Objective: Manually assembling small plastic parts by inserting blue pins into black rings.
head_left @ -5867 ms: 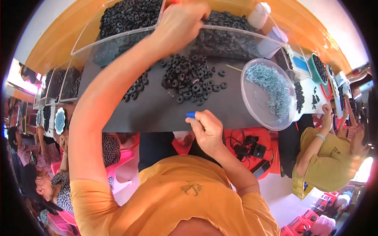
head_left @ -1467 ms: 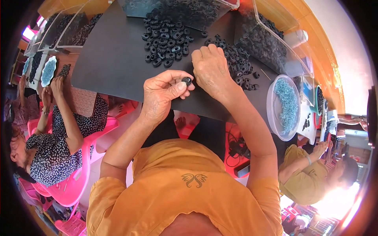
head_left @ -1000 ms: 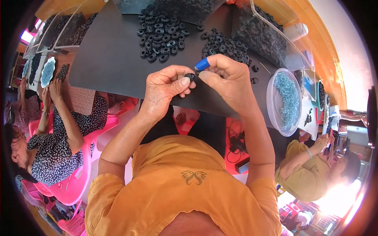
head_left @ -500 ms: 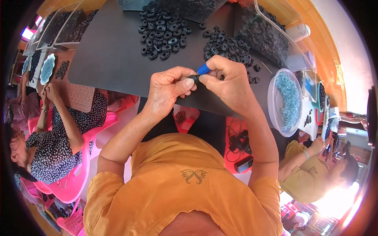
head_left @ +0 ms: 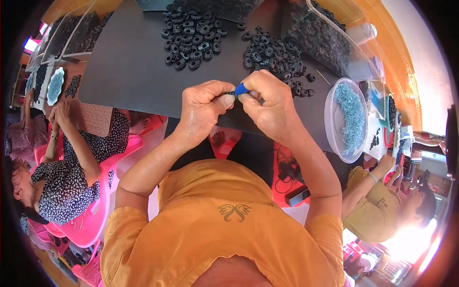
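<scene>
Above the table's near edge, my left hand (head_left: 203, 107) pinches a small black plastic part (head_left: 230, 93) between thumb and fingertips. Only a sliver of the part shows. My right hand (head_left: 268, 105) is closed right beside it, its index fingertip in a blue finger cot (head_left: 241, 89) pressed up against the part's end. What lies between the right thumb and fingers is hidden. Beyond my hands on the dark table (head_left: 129, 71) lie two heaps of similar black parts, a left heap (head_left: 191, 40) and a right heap (head_left: 270, 52).
At the right stands a round clear tub (head_left: 330, 119) with small light-blue pieces (head_left: 353, 122). Clear bins of black parts, one a right-hand bin (head_left: 315, 40), line the far side. A thin stick (head_left: 323, 77) lies near them. Co-workers sit at left and right, one on a pink chair (head_left: 88, 229).
My right hand has turned and shifted slightly left, its blue-capped fingertip coming down onto the part's end, which covers more of the part. My left hand keeps its pinch.
</scene>
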A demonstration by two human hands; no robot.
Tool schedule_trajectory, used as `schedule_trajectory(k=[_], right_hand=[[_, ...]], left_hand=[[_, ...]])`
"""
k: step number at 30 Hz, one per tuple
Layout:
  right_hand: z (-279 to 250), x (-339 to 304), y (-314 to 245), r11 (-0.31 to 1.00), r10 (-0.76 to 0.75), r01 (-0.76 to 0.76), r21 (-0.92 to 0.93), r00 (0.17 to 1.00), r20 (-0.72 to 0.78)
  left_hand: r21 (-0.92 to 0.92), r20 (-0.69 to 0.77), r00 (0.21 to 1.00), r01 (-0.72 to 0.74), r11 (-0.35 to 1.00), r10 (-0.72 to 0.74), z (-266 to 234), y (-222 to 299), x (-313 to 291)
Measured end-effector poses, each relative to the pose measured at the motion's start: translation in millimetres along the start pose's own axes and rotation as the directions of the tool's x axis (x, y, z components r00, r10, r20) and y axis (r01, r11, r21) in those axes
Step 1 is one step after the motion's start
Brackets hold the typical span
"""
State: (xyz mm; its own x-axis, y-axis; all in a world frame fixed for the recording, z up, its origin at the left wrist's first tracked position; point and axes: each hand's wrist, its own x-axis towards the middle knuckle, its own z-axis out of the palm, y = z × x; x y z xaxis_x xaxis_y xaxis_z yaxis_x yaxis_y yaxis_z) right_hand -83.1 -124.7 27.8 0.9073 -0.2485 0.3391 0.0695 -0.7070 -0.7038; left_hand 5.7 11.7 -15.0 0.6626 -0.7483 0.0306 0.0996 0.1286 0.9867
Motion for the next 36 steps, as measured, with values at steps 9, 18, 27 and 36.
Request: schedule_trajectory(k=[9,18,27,36], right_hand=[[4.9,-23.8,2.4,0.908,0.331,-0.270,0.320,0.931,-0.155],[-5.9,-43.9,18.2,0.873,0.403,-0.292,0.392,0.883,-0.242],[-11.7,-52.6,24.0,0.903,0.363,-0.252,0.349,0.882,-0.300],[-12.1,-54.1,29.9,0.890,0.346,-0.171,0.422,0.856,-0.383]], left_hand=[[0.123,0.073,0.995,0.064,0.990,-0.074,-10.0,10.7,7.8],[0.770,0.621,0.761,-0.637,0.034,0.189,0.1,22.4,37.7],[0.579,0.815,0.557,-0.782,-0.230,0.156,23.7,20.4,39.9],[0.497,0.867,0.458,-0.823,-0.275,0.196,24.1,6.7,38.1]])
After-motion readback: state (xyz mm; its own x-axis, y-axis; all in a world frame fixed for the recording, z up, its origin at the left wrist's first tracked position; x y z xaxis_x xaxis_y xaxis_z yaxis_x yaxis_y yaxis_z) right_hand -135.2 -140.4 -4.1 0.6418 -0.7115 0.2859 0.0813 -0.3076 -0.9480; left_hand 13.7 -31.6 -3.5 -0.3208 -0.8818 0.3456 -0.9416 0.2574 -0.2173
